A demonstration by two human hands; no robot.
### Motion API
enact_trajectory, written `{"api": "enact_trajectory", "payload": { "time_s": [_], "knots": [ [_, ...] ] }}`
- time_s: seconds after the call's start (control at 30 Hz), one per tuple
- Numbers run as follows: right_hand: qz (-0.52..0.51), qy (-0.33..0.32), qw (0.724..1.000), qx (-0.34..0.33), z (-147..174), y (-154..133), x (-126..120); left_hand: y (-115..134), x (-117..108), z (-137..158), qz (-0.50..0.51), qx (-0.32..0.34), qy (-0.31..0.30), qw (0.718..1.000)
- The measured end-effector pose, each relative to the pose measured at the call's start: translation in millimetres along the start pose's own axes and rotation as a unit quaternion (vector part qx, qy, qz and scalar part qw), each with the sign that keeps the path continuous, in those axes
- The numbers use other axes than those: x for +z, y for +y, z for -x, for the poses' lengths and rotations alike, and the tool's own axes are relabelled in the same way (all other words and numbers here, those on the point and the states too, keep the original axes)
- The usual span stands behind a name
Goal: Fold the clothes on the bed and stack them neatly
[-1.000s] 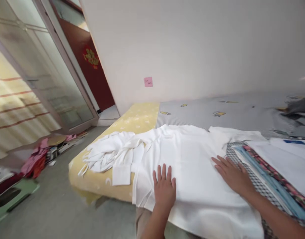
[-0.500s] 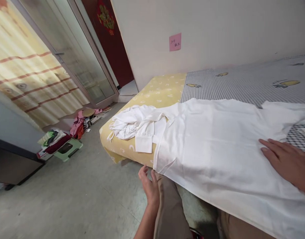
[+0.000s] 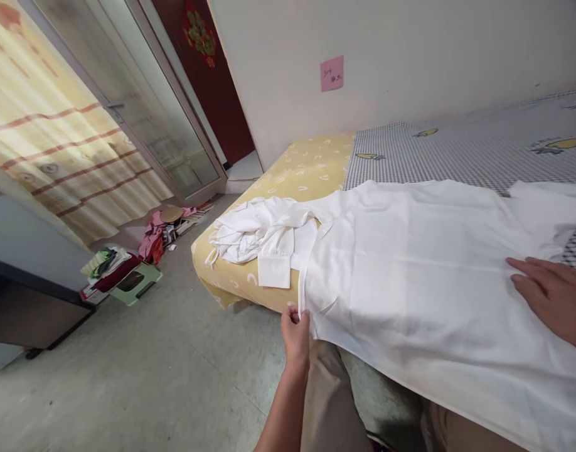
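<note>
A white garment (image 3: 424,251), shirt-like, lies spread out on the bed, its near edge hanging over the bedside above my legs. My left hand (image 3: 296,329) pinches its left hem near the front corner, thumb against curled fingers. On the right, my right hand (image 3: 551,295) rests palm down on the cloth with its fingers stretched out. Beside the left hem lies a crumpled white cloth bundle (image 3: 243,229), with a flat cuff-like piece (image 3: 273,270) hanging toward the bed edge. I cannot tell whether the bundle is part of the same garment.
The bed has a yellow patterned sheet (image 3: 311,163) and a grey checked cover (image 3: 391,154). A pink note (image 3: 332,73) is on the wall. Left on the floor stand a green stool (image 3: 136,282) with folded cloths and a pile of items (image 3: 156,235), near a glass door (image 3: 170,113) and curtain (image 3: 66,138).
My left hand has moved up and right from beside the hem and closed on it. My right hand stays flat on the cloth. The view has shifted slightly.
</note>
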State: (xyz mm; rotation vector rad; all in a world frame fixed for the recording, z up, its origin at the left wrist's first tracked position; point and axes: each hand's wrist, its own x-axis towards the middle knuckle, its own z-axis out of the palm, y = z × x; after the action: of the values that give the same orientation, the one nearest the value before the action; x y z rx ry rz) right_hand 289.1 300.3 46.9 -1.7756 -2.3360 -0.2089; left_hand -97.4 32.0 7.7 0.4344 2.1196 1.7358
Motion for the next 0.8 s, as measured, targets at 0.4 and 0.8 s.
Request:
{"api": "enact_trajectory", "payload": {
  "time_s": [0.4, 0.8],
  "knots": [
    [-0.068, 0.015, 0.998, 0.004, 8, -13, -19, 26, -21, 20, 0.246, -0.155, -0.061, 0.955],
    [-0.071, -0.017, 0.997, 0.029, 12, -24, -36, 12, -48, 27, 0.227, -0.188, -0.097, 0.951]
  ]
}}
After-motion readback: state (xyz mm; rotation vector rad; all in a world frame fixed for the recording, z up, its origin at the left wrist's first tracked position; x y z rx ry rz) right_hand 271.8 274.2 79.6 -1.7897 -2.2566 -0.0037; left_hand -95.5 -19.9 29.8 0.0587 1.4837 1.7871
